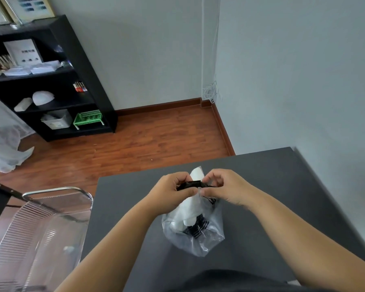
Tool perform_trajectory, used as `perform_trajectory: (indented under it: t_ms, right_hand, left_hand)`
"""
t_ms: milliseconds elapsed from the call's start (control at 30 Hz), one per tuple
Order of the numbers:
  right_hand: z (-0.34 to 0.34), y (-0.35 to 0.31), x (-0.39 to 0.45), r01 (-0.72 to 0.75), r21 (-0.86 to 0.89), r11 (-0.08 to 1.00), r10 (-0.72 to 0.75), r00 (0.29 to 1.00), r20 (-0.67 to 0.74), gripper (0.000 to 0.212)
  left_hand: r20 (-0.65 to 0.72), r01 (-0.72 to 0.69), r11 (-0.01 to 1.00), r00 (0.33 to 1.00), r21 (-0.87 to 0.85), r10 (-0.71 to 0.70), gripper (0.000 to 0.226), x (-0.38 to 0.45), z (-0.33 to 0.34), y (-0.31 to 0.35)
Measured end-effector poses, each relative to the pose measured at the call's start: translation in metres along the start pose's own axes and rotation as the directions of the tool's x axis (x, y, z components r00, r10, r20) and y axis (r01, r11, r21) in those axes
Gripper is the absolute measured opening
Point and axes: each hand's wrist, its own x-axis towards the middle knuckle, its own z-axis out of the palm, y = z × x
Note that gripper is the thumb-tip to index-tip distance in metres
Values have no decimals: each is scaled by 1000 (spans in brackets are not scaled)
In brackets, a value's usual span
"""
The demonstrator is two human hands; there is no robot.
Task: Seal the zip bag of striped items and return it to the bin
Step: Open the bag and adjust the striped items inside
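Note:
A clear plastic zip bag hangs above the dark grey table, holding white and black-striped fabric items. Its black zip strip runs between my two hands at the top. My left hand pinches the left end of the strip. My right hand pinches the right end, fingers curled over it. A white piece of fabric sticks up above the strip behind my fingers. Whether the zip is closed cannot be told.
A clear ribbed plastic bin with a chrome rim stands at the lower left beside the table. A black shelf unit with boxes and a green basket stands against the far wall. Wooden floor lies between them.

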Motion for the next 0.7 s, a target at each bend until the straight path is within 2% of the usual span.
perform_trajectory:
  t_ms: [100,167,233,367,467,533,600,700]
  right_hand:
    - [-8,3,-5,-71,219,973,55,995,81,29]
    - [-13,4,-7,-61,244,968,36,993,108,17]
    - [-15,1,-6,-25,182,983,9,996,90,10]
    - [-7,-14,-1,142,-56,988,-141,990,20,13]
    - [0,-23,0,232,-261,937,-262,961,-86,19]
    - [1,-27,2,232,-311,922,-276,955,-107,23]
    - [-4,-28,2,158,-291,944,-188,979,-78,25]
    - [-20,-25,-1,51,-176,983,-46,998,35,22]
  left_hand:
    - [-232,-9,1000,973,18,13,20,-8,2,-2]
    - [-274,-31,1000,961,1,30,17,-16,2,-4]
    - [-225,-42,997,974,-59,28,12,-24,3,-3]
    - [-180,17,980,982,-196,-53,12,-29,7,7]
    - [-197,0,998,980,-62,-12,9,-27,8,12]
    - [-284,-44,994,956,105,72,8,-26,9,12]
    - [-403,-88,966,897,242,183,10,-27,8,11]
    - [-527,-82,968,826,237,199,12,-31,6,5]
